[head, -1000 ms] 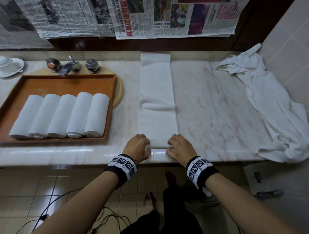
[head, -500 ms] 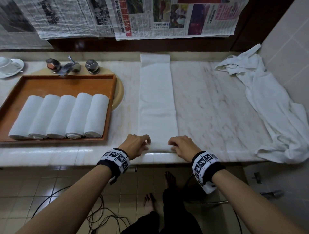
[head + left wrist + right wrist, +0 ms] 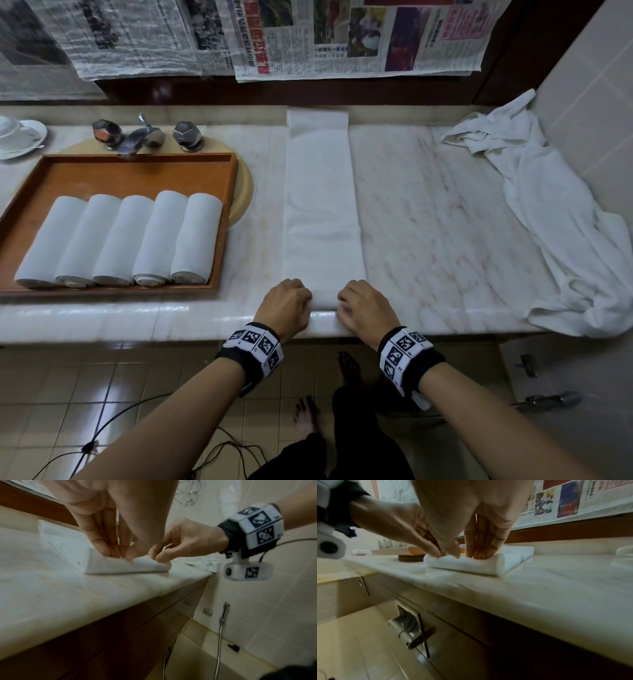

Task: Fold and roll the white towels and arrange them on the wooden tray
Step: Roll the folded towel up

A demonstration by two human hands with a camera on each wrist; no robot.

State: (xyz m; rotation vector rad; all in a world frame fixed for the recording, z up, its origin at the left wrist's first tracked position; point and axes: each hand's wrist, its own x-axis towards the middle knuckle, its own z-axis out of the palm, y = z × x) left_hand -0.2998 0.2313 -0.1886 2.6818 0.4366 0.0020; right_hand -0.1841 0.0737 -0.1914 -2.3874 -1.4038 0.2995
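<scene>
A white towel (image 3: pixel 322 212), folded into a long narrow strip, lies on the marble counter and runs from the back wall to the front edge. Its near end is curled into a small roll (image 3: pixel 467 563) (image 3: pixel 130 566). My left hand (image 3: pixel 286 306) grips the roll's left end and my right hand (image 3: pixel 363 308) grips its right end, fingers curled over the top. At the left, the wooden tray (image 3: pixel 144 171) holds several rolled white towels (image 3: pixel 120 240) side by side.
A crumpled white towel (image 3: pixel 561 219) lies at the counter's right end by the tiled wall. Tap handles and a spout (image 3: pixel 144 135) stand behind the tray, a cup and saucer (image 3: pixel 17 135) at far left. Newspaper (image 3: pixel 342 34) hangs on the back wall.
The wrinkle across the towel's middle has flattened out. The near end has been turned over into a thicker roll, with both hands staying at the front edge.
</scene>
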